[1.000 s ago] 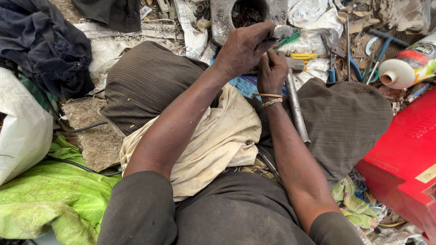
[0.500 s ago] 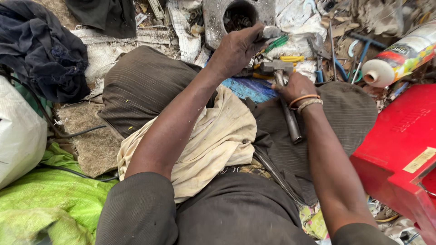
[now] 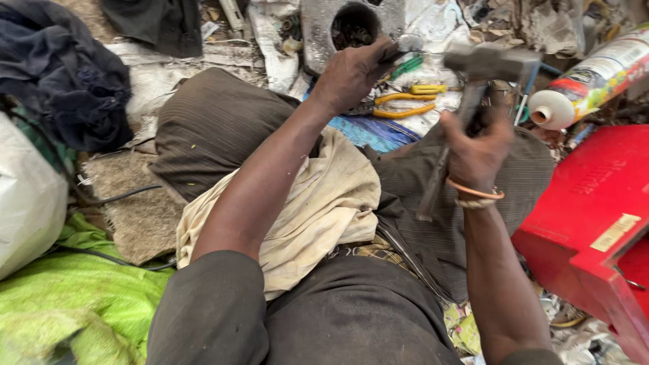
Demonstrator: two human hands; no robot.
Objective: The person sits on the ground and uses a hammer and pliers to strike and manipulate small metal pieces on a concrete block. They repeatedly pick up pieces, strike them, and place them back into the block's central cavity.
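My left hand (image 3: 355, 73) is closed around a small metal piece (image 3: 407, 44), held against the edge of a grey metal block (image 3: 318, 27) that has a round hole holding small parts. My right hand (image 3: 476, 145) grips the handle of a metal hammer (image 3: 483, 64), raised to the right of the left hand, its head blurred. Bangles circle the right wrist. A cream cloth (image 3: 324, 203) lies over my lap between my knees.
Yellow-handled pliers (image 3: 405, 101) and a green-handled tool (image 3: 407, 66) lie on the ground past my knees. A spray can (image 3: 595, 74) lies at upper right over a red box (image 3: 595, 216). A dark cloth bundle (image 3: 61, 74), a white sack (image 3: 23, 196) and green fabric (image 3: 67, 297) fill the left.
My right hand has lifted the hammer up and out to the right, away from the piece. My left hand has kept its hold at the block.
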